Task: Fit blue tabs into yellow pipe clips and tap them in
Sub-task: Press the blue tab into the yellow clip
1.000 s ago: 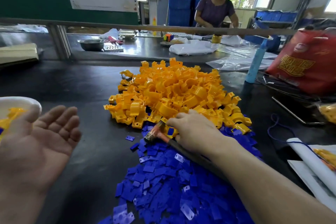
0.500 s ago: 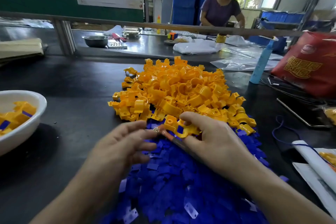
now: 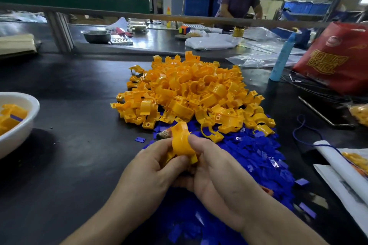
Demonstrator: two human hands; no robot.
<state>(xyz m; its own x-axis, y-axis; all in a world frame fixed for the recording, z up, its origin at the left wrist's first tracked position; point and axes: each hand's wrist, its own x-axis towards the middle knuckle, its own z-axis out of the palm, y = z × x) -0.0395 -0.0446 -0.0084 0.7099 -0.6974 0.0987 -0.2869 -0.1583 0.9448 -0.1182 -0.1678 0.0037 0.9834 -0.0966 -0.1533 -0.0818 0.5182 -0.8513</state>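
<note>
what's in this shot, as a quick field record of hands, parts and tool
left hand: pinches the held clip
right hand: pinches the same clip from the other side
tab fitted: cannot tell
yellow clip pile: on the black table, beyond the hands
blue tab pile: under and right of the hands, meeting the clip pile
hammer: head shows just behind the held clip
white bowl: at the left edge, holds yellow clips
</note>
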